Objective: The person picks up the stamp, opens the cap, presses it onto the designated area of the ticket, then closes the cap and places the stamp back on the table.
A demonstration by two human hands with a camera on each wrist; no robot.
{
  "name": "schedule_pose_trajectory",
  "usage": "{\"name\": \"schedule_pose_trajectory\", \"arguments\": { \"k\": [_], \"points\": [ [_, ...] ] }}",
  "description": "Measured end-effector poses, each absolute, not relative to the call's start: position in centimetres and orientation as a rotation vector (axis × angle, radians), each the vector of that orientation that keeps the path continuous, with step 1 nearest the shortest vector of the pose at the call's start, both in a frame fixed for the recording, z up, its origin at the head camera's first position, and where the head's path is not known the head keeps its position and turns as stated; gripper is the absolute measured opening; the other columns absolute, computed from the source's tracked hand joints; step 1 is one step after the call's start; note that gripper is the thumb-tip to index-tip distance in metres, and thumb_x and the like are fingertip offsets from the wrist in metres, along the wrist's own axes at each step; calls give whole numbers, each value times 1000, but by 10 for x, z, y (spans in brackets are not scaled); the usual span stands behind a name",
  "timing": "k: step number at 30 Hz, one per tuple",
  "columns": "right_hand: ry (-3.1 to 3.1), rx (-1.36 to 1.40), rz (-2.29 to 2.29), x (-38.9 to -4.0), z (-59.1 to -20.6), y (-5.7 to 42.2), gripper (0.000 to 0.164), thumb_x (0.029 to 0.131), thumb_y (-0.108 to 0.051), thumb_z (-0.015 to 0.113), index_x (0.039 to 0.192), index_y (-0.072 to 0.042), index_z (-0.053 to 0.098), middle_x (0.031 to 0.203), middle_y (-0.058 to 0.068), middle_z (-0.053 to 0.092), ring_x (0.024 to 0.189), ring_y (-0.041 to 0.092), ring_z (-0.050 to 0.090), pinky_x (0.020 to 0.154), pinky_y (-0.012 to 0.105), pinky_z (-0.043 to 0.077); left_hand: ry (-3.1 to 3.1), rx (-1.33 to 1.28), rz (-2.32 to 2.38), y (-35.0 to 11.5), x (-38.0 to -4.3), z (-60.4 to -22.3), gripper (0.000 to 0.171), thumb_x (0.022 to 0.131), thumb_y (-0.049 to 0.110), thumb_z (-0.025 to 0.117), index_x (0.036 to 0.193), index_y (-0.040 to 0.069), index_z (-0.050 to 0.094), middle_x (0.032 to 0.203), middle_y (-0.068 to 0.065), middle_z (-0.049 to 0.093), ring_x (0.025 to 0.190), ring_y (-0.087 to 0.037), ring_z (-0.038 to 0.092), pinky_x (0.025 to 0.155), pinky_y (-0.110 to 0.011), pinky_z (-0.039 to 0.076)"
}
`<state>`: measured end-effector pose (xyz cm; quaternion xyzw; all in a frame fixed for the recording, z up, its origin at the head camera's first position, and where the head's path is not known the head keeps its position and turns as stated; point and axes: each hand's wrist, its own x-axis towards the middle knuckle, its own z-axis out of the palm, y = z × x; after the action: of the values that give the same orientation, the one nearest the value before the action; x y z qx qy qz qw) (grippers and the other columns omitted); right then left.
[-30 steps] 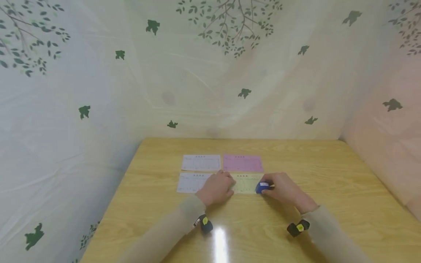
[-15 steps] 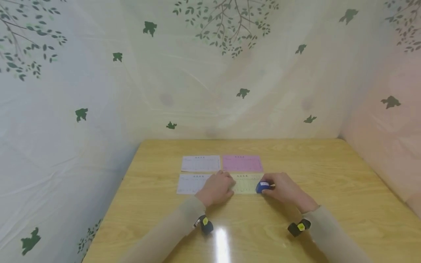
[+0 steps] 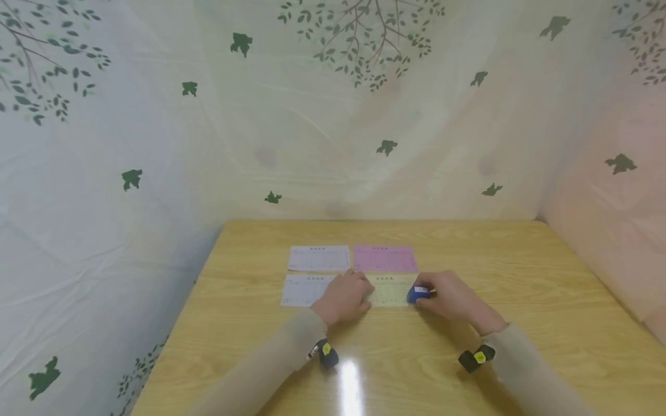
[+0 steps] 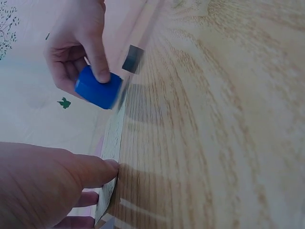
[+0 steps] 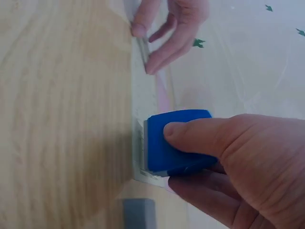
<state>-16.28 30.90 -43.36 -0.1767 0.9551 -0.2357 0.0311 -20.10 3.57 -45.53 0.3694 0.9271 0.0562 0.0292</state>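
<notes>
My right hand (image 3: 450,294) grips a blue stamp (image 5: 178,140) with a pale base, the thumb on its near side. The stamp is just over the right end of a yellow printed slip (image 3: 387,292), tilted a little in the left wrist view. My left hand (image 3: 344,296) rests with thumb and fingertips on the slip's left end, which curls up slightly in the left wrist view. That hand also covers the right part of a white printed slip (image 3: 302,290). Beside the yellow slip's right end lies a small grey block (image 5: 139,213), hidden behind my right hand in the head view.
Behind these lie another white slip (image 3: 318,258) and a pink slip (image 3: 385,258), side by side. The wooden table (image 3: 546,289) ends at a patterned cloth (image 3: 333,144) at the back and sides.
My right hand has lifted slightly with the stamp and shifted a touch to the right. The left hand keeps its place on the yellow slip.
</notes>
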Motion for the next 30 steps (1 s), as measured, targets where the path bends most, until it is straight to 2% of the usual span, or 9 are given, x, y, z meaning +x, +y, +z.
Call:
{"name": "schedule_pose_trajectory", "arguments": {
  "k": [7,12,20,30],
  "points": [
    [2980,-620,-767,-163,-422,325,14,94,-10,80,106,-15,76,104,1,80,102,26,78,85,43,68,2858,1145,134,37,-201,-459,38,101,36,70,135,19,72,142,-4,70,135,-27,62,113,-46,56],
    [3001,-641,-753,-163,-414,331,16,93,-10,81,108,-14,75,104,1,79,101,26,77,83,40,68,2865,1169,101,37,-203,-459,37,102,36,69,134,18,72,142,-4,70,135,-27,63,116,-46,54],
    [2983,-577,-743,-162,-407,331,15,94,-14,81,108,-16,76,105,0,79,103,25,77,86,44,68,2860,1168,111,37,-204,-459,39,103,36,68,137,18,71,145,-4,68,141,-28,59,121,-49,50],
    [3016,-570,-779,-157,-401,338,15,93,-14,82,108,-14,76,104,2,80,100,24,78,83,41,68,2861,1208,113,37,-206,-461,38,103,35,68,138,20,70,143,-1,70,138,-23,62,120,-43,50]
  ]
}}
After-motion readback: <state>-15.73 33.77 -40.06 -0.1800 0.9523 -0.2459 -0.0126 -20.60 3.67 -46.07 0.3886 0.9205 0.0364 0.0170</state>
